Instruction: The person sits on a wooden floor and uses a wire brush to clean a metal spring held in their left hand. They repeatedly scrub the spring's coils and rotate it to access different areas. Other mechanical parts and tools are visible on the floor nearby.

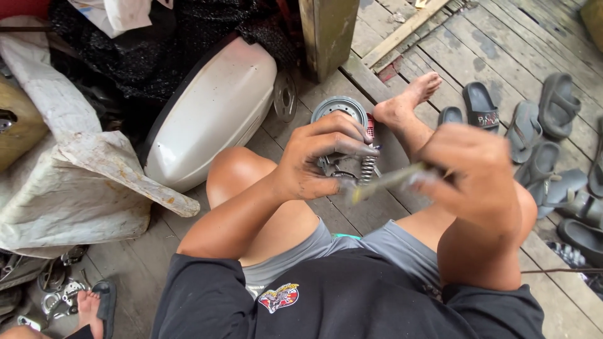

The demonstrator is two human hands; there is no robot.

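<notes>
My left hand (317,160) grips a small metal assembly with coil springs (366,166), held above the wooden floor between my bent knees. My right hand (474,172) is blurred and closed on a thin yellowish rod-like tool (386,181), whose tip points at the spring part. A round grey metal drum (339,108) lies on the planks just behind my left hand, partly hidden by my fingers. My bare right foot (408,100) rests beside it.
A white scooter body panel (210,116) leans at the left, by crumpled white sheeting (69,188) and dark netting. A wooden post (328,34) stands behind. Several grey sandals (540,135) lie at the right. Another person's foot in a sandal (94,307) and metal parts are at the bottom left.
</notes>
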